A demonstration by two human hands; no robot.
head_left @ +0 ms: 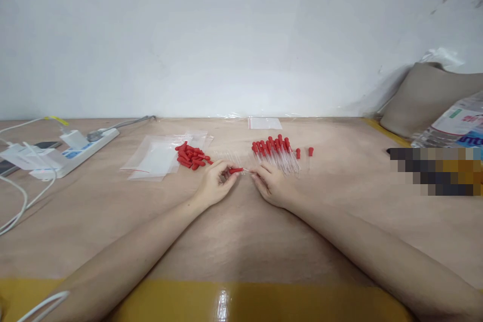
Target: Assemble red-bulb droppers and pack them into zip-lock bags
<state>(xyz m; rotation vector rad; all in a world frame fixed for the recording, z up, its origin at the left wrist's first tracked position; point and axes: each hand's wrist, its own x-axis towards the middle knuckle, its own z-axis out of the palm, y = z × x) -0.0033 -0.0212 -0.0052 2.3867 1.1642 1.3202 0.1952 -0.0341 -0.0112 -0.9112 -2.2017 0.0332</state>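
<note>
Between the thumb and fingers of my left hand (215, 183) is a red rubber dropper bulb (236, 170), pointing right. My right hand (274, 185) pinches a thin clear dropper tube (246, 170) that meets the bulb's open end; how far it sits inside I cannot tell. Beyond my left hand lies a pile of loose red bulbs (191, 155). Several bare clear tubes (228, 157) lie just behind the two hands. Behind my right hand rests a row of droppers (277, 150) with red bulbs on, and two more droppers (311, 152) lie to its right.
Clear zip bags (151, 158) lie under and left of the bulb pile, another bag (264, 123) near the wall. At left stand a power strip (81, 153) with chargers and cables (24, 206). At right are a grey-brown container (426, 100) and plastic-wrapped bottles (453, 121).
</note>
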